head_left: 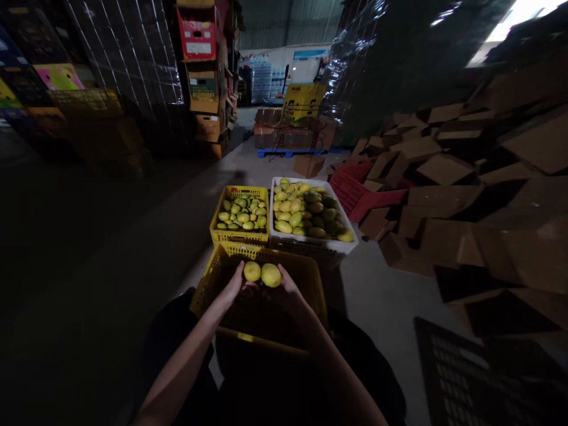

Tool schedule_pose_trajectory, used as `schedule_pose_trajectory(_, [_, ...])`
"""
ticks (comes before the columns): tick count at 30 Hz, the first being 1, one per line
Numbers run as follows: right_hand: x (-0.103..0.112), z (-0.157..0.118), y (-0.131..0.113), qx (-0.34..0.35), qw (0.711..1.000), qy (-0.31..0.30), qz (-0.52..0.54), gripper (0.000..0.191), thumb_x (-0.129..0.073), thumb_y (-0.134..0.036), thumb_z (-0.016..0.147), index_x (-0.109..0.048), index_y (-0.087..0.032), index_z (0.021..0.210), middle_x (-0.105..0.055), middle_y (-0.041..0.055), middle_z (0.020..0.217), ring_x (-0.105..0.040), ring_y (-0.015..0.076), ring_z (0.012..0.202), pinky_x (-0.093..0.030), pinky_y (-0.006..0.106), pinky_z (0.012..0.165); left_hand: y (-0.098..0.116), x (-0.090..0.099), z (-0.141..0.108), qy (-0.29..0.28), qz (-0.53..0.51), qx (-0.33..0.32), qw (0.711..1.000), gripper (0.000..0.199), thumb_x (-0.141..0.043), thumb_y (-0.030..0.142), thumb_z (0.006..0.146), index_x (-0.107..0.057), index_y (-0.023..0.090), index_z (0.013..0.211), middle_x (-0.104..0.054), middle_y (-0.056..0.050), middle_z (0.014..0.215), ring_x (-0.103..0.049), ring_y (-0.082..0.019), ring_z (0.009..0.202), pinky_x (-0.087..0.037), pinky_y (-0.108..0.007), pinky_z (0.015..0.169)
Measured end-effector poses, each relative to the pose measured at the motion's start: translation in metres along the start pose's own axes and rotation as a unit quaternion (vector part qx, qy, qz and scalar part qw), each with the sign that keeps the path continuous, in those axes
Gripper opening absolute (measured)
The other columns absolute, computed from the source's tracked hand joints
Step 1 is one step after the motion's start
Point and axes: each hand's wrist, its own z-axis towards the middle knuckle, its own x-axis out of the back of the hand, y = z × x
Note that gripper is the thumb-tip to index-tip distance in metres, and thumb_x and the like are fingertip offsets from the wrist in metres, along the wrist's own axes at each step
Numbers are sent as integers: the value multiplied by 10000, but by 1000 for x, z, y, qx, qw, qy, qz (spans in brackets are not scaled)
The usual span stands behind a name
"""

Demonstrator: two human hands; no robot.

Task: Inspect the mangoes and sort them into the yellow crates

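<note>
Two hands [234,286], two yellow-green fruits [271,276] in them, two yellow plastic crates [204,287] in the foreground, one white crate [284,241], one red crate [348,192], one blue pallet [288,152].

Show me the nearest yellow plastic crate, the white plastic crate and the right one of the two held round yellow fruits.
Nearest yellow plastic crate [206,285]: head view, left side wall.
White plastic crate [310,243]: head view, front rim.
Right held round yellow fruit [271,276]: head view, middle of its skin.

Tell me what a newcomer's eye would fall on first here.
Probably the yellow fruit in the left grip and the second fruit in the right grip, over the near yellow crate. Beyond it, a white crate of heaped fruit stands out. Tumbled cardboard boxes crowd the right side.
</note>
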Motion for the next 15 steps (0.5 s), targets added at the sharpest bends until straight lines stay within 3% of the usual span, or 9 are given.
schedule_pose_trajectory(3, [-4,-6,-1,53,998,2,-19,539,-504,-678,743,-622,-222,1004,-707,81,768,-661,252,666,-513,343,507,3,-1,-3,3,-8,28,1000,759,-310,729,832,-710,84,844,-555,-47,392,-424,-106,311,-255,-206,350])
schedule_pose_trajectory(5, [-7,-10,-1,82,996,1,-30,511,-524,-658,753,-626,-223,1000,-709,78,773,-664,252,675,-520,339,511,5,-2,-4,5,-12,4,1000,733,-331,712,838,-710,84,840,-592,-65,432,-444,-104,327,-247,-206,347])
schedule_pose_trajectory(10, [-11,-11,-5,73,997,12,-9,514,-543,-641,752,-617,-206,1016,-700,71,742,-665,250,676,-529,328,510,5,-3,-3,19,3,-21,1000,720,-333,686,855,-713,76,894,-634,-79,478,-387,-86,299,-224,-219,351])
schedule_pose_trajectory(15, [-11,-11,-4,86,996,9,-17,509,-559,-633,745,-617,-204,1012,-695,66,730,-658,244,680,-527,319,521,3,-2,-1,21,25,-25,999,744,-274,657,886,-708,64,1001,-676,-99,549,-424,-103,324,-243,-228,377])
